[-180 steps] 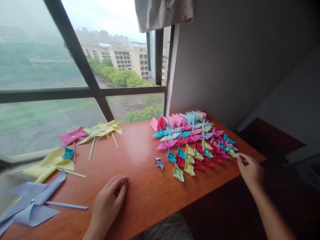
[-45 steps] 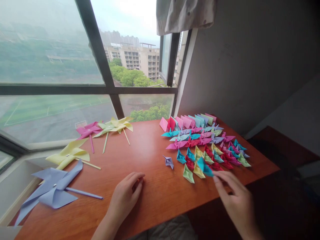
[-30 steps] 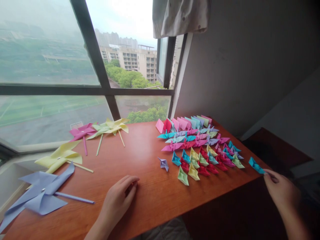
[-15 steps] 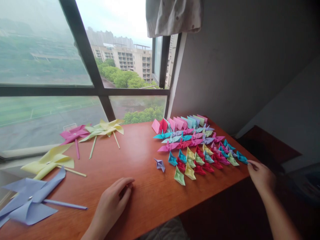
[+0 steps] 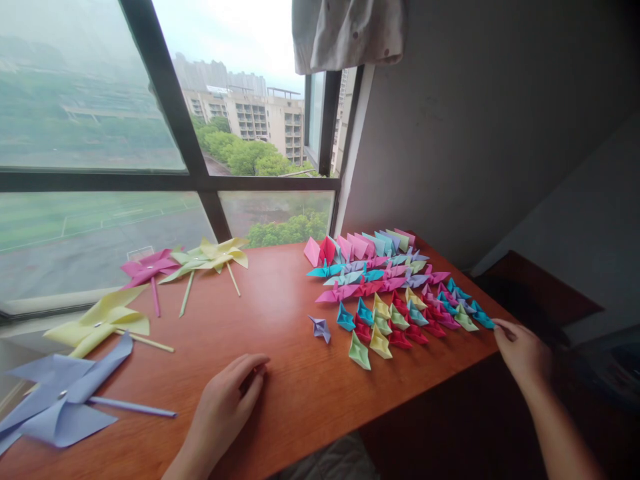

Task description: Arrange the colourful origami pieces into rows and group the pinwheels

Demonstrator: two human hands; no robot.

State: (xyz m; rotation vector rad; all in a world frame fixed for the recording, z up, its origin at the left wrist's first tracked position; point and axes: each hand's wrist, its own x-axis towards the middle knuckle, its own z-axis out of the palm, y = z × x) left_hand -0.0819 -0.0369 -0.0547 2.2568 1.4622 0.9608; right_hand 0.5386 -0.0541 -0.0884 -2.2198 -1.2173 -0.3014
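Note:
The fingertips of my right hand (image 5: 523,350) pinch the near tip of a blue paper boat (image 5: 481,315) at the right end of the boat rows. Beside that one lies a pale green boat (image 5: 466,319). My left hand (image 5: 233,393) rests on the tabletop with loosely curled fingers, the thumb a little apart from them and nothing seen between. Nearest to it on the right is a lone purple folded-paper piece (image 5: 320,329). Several red, yellow, green and blue boats (image 5: 380,342) sit in slanting rows between the hands.
Behind the boats stand rows of paper cranes (image 5: 337,291) and upright folded papers (image 5: 357,245). Several paper pinwheels (image 5: 63,393) lie along the left of the wooden table (image 5: 280,413), beside the window (image 5: 270,213). The table's front edge runs close to my right hand.
My right hand and the blue paper boat have shifted very slightly left. My left hand stays where it was.

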